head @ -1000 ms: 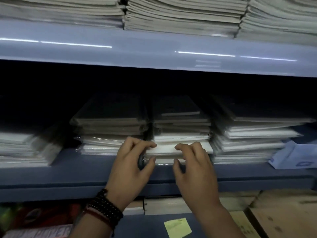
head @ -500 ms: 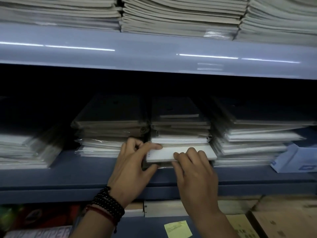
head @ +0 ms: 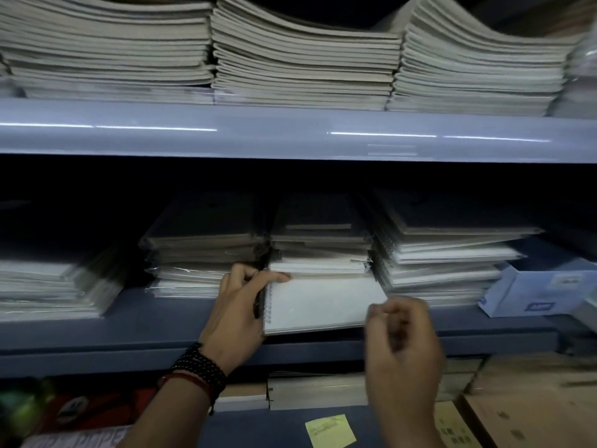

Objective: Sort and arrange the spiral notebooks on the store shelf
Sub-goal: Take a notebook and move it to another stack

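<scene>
1. Head view, the step in hand: the left hand (head: pixel 240 307) grips the white notebook (head: pixel 323 303) at its spiral edge, thumb laid over the top cover and the other fingers curled below. The notebook lies at the bottom of the middle pile (head: pixel 319 250), tilted, with its front part sticking out over the edge of the shelf (head: pixel 161 321).
2. The right hand (head: pixel 403 344) is just beside the notebook's right front corner. It is blurred and its fingers look curled, but I cannot tell if it holds the corner or only hovers there.
3. To do this step well, I think the notebook should be drawn out straight and level. The wrapped notebooks above rest on it, so a crooked pull may drag them forward. The free hand could press lightly on the pile while the other hand pulls.
4. The spiral can catch on the plastic wrap of the left pile (head: pixel 200 253) – a slow move is safer.
5. Same view, what holds what: the shelf carries four piles, namely a far-left pile (head: pixel 48 286), the left pile, the middle one and the right pile (head: pixel 445 263).
6. A pale blue box (head: pixel 529 292) stands at the right end of this shelf – its content is not visible.
7. The upper shelf (head: pixel 290 134) holds tall piles of thin books (head: pixel 307 59).
</scene>
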Action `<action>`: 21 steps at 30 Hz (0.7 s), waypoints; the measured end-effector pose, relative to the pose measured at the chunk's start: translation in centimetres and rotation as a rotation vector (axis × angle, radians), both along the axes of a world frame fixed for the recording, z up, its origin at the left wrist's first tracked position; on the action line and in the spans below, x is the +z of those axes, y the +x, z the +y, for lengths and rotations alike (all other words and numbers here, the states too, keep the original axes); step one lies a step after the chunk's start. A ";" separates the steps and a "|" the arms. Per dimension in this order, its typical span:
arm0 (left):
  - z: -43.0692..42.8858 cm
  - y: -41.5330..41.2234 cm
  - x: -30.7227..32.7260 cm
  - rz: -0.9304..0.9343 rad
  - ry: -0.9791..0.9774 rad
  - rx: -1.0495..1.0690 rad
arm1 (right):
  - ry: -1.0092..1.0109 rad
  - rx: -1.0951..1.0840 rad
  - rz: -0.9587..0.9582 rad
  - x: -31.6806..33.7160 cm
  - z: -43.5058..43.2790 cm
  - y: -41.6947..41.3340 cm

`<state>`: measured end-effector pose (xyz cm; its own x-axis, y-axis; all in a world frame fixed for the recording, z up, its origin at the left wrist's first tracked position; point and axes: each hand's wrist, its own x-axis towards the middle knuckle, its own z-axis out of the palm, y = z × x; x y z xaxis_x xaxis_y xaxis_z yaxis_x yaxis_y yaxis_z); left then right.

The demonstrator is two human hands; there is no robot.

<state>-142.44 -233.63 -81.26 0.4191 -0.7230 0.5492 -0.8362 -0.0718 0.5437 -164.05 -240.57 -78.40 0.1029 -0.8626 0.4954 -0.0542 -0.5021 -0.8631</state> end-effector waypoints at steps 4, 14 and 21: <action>0.1 0.0 0.1 0.004 0.013 -0.004 | 0.675 0.068 -0.224 0.5 -1.5 -0.5; -0.4 0.4 -0.3 -0.004 0.012 0.029 | 0.859 0.504 -0.321 1.2 -2.8 -0.2; -0.7 0.4 -0.2 0.044 0.023 0.046 | 0.966 0.665 -0.174 1.3 -3.1 -3.4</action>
<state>-142.06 -234.34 -81.48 0.4757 -0.7145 0.5130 -0.8072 -0.1229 0.5774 -167.43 -243.65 -77.07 0.6680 -0.6895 -0.2799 0.1268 0.4761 -0.8702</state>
